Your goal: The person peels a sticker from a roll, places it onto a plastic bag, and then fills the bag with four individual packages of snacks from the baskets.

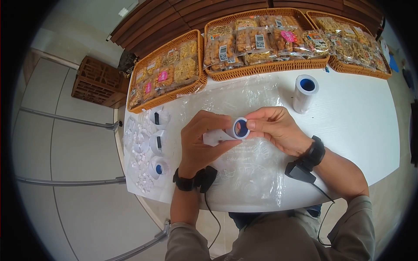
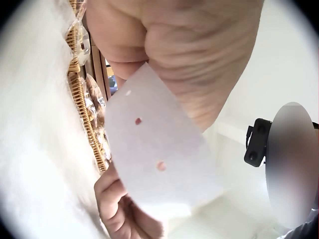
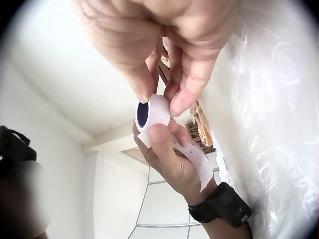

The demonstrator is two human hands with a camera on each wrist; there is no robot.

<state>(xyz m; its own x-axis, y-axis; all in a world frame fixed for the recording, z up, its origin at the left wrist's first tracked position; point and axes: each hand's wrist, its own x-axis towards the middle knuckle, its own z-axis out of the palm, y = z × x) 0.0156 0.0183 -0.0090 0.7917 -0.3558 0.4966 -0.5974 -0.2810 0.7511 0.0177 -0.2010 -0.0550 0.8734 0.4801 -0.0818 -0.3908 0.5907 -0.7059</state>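
A white paper roll point(image 3: 159, 110) with a dark blue core is held up between both hands over the table. The left hand point(image 1: 193, 141) grips it from the side, thumb and fingers around the roll. At the core end, the right hand point(image 1: 278, 128) pinches the rim between thumb and fingers. A loose strip of the white paper point(image 2: 152, 142), pierced by small holes, trails from the roll past the left palm. In the right wrist view the left thumb point(image 3: 160, 137) presses on the paper near the roll.
Another white roll point(image 1: 302, 102) stands upright at the right. Wicker baskets point(image 1: 270, 66) of packaged snacks line the back. Clear plastic sheeting point(image 1: 257, 174) covers the table's middle. Partly used rolls point(image 1: 153, 167) and white paper scraps point(image 1: 141, 180) lie at the left edge.
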